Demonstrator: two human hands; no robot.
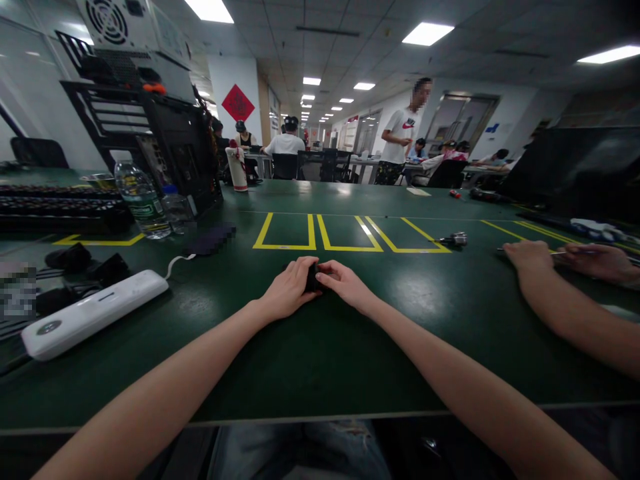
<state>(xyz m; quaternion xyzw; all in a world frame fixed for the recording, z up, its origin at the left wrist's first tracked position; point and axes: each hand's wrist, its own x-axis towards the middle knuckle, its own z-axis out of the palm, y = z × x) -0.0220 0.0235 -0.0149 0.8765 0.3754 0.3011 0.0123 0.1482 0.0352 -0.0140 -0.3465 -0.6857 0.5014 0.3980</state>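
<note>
Between my two hands is a small black object [313, 279], mostly covered by fingers, so its kind does not show. My left hand [290, 288] wraps round it from the left, its fingers over the top and the thumb low near the table. From the other side my right hand [345, 283] pinches its right edge with thumb and fingertips. Both hands are low over the dark green table [320, 360], just in front of the yellow tape outlines [353, 249].
To the left lie a white power bank-like device [97, 317] and black pieces [75, 257]. Behind them stand a water bottle [143, 200] and a black computer case [175, 147]. At right, a co-worker's hands [530, 257] hold a thin tool. A metal part [456, 239] lies near the tape.
</note>
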